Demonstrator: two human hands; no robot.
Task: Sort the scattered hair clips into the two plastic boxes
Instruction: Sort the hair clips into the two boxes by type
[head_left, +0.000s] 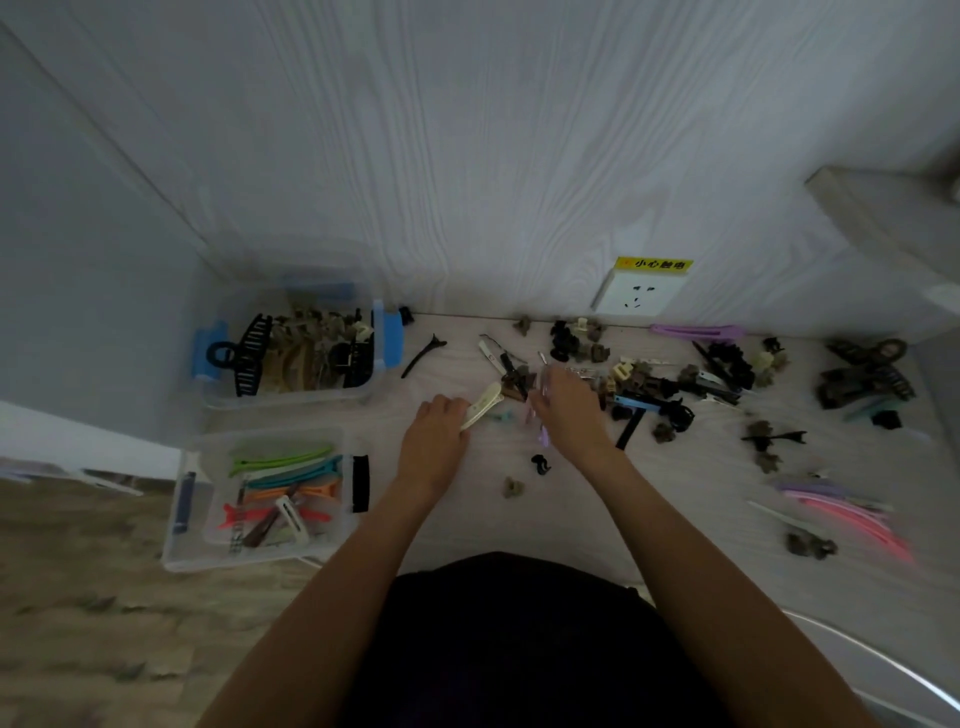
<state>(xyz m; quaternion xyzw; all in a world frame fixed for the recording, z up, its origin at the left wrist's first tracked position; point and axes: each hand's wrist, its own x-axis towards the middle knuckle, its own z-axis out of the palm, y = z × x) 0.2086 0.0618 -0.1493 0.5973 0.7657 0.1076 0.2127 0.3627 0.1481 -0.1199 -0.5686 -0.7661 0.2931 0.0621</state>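
Observation:
My left hand (435, 434) grips a cream flat clip (484, 409) that sticks out up and to the right. My right hand (570, 410) is closed around a pale purple clip (543, 435), over the left end of the scattered clips (649, 387) along the wall. At the far left stands a clear box with blue latches (387, 343), filled with dark and brown claw clips. In front of it a second clear box (197, 556) holds several coloured flat clips in green, teal, orange and red.
A black flat clip (422, 354) lies beside the far box. Two small claw clips (525, 475) sit between my forearms. Pink and purple flat clips (852, 512) lie near right. A wall socket (638, 296) sits behind the pile; the table's left edge runs past the boxes.

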